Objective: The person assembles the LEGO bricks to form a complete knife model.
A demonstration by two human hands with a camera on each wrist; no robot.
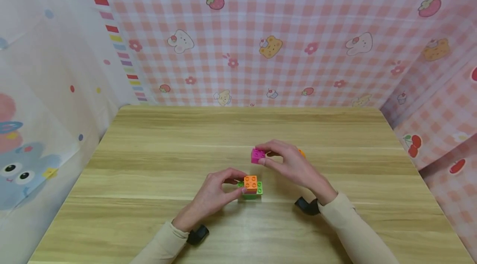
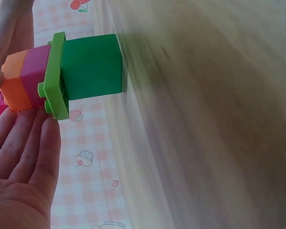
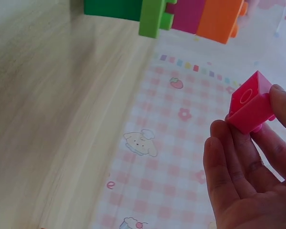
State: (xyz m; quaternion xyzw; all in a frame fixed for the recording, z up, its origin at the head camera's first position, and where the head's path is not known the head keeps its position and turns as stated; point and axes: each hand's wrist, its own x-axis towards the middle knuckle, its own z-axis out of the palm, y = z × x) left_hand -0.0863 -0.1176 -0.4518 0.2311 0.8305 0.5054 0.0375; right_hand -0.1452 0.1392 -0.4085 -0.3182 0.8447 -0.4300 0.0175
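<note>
A small brick stack stands on the table: a dark green block (image 2: pixel 93 67) at the bottom, then a light green plate (image 1: pixel 259 190), a purple brick (image 2: pixel 34 76) and an orange brick (image 1: pixel 250 183) on top. My left hand (image 1: pixel 214 191) holds the stack near its top, thumb on one side of the orange brick and fingers on the other. Beyond the stack and slightly right, my right hand (image 1: pixel 288 162) pinches a bright pink brick (image 3: pixel 252 107) between thumb and fingers. That brick is tilted in the air, apart from the stack, its hollow underside partly visible in the right wrist view.
Behind the right hand, an orange object (image 1: pixel 302 153) is mostly hidden. The wooden table (image 1: pixel 160 139) meets a pink checked cloth (image 1: pixel 231 40) at the back. Patterned cloths also hang at both sides. A black wrist strap (image 1: pixel 307 206) sits on each forearm.
</note>
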